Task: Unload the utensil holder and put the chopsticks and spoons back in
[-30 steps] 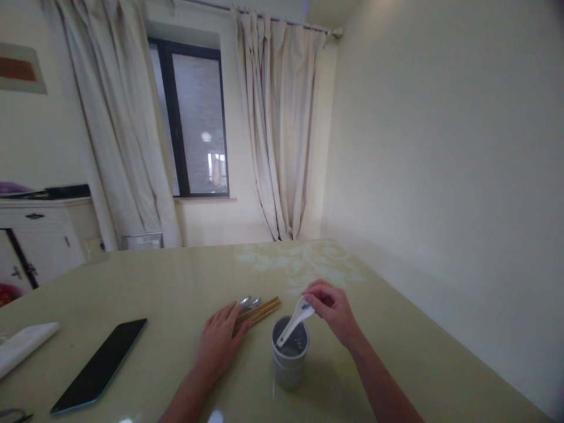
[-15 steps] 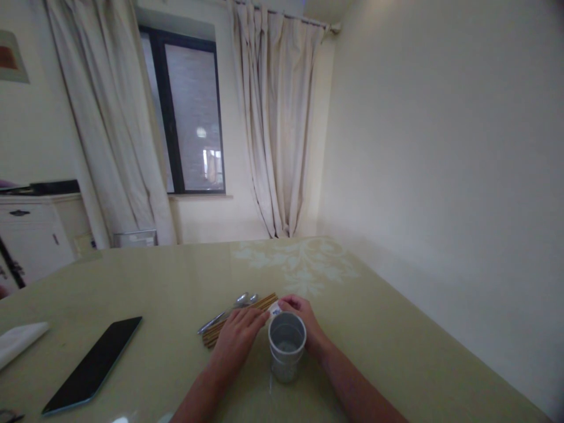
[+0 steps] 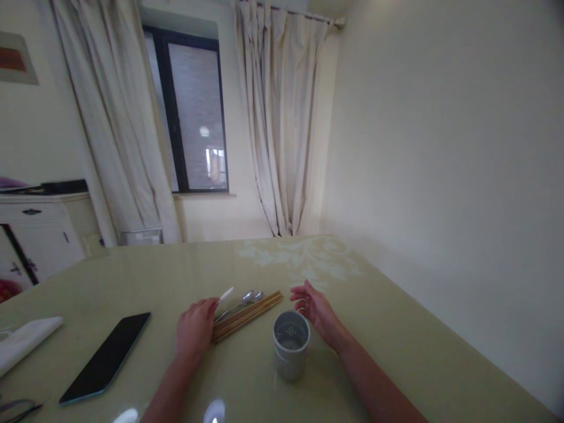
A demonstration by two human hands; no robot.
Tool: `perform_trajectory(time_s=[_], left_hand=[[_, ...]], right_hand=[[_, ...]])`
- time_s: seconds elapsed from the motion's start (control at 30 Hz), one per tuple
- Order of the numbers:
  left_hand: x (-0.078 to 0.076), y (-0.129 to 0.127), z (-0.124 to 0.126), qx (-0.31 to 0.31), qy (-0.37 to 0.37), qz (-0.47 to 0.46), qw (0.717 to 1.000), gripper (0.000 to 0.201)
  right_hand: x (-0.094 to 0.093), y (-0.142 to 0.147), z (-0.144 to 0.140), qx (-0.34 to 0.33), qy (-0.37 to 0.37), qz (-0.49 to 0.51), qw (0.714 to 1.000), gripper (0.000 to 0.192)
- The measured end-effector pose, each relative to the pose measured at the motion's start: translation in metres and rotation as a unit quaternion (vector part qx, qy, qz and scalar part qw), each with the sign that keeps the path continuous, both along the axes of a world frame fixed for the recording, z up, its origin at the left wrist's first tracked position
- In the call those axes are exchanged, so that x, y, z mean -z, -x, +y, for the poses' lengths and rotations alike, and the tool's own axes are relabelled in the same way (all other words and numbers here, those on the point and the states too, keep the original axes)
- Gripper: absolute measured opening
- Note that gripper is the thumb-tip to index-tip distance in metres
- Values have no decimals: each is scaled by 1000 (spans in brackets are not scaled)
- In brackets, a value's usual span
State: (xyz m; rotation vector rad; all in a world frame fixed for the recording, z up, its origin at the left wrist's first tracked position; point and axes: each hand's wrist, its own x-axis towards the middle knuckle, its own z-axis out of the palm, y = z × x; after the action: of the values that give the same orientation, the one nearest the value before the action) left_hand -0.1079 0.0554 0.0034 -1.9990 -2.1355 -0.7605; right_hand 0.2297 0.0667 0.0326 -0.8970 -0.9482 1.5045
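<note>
My left hand (image 3: 196,325) is closed on a slim white piece (image 3: 226,294) whose tapered end sticks out past the fingertips; its exact kind I cannot make out. Right beside that hand lies a bundle of brown wooden chopsticks (image 3: 247,318). Metal spoons (image 3: 252,296) rest along the far side of the chopsticks, their handles partly hidden. A grey cylindrical utensil holder (image 3: 291,346) with holes in its bottom stands upright between my forearms. My right hand (image 3: 314,306) is just behind and right of the holder, fingers apart and slightly curled, with nothing in it.
A black tablet (image 3: 108,358) lies to the left on the glossy greenish table (image 3: 374,352). Farther left are a folded white cloth or paper (image 3: 29,341) and a dark thin item (image 3: 20,408), partly cut off. A wall (image 3: 462,205) borders the table's right side.
My hands have parted: the left moved left with the white piece, and the right let go of it and spread its fingers. The chopsticks now show more fully.
</note>
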Motion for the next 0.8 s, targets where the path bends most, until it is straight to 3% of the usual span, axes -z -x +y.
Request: perform_trajectory(time_s=[0.37,0.53,0.7,0.8], left_hand=[[11,0,2,39,60,21,997,52],[14,0,3,27,79,31,996,56],[2,-10,-5,13,21,44,999,47],[-9,-27,-13,57,0,49,997,39]], right_hand=[[17,-1,11,20,8,-16,1000,60],[20,-1,13,31,1,-31,999,63],[20,0,11,35,-6,-40,999,65],[20,0,11,39,-12,-46,998,66]])
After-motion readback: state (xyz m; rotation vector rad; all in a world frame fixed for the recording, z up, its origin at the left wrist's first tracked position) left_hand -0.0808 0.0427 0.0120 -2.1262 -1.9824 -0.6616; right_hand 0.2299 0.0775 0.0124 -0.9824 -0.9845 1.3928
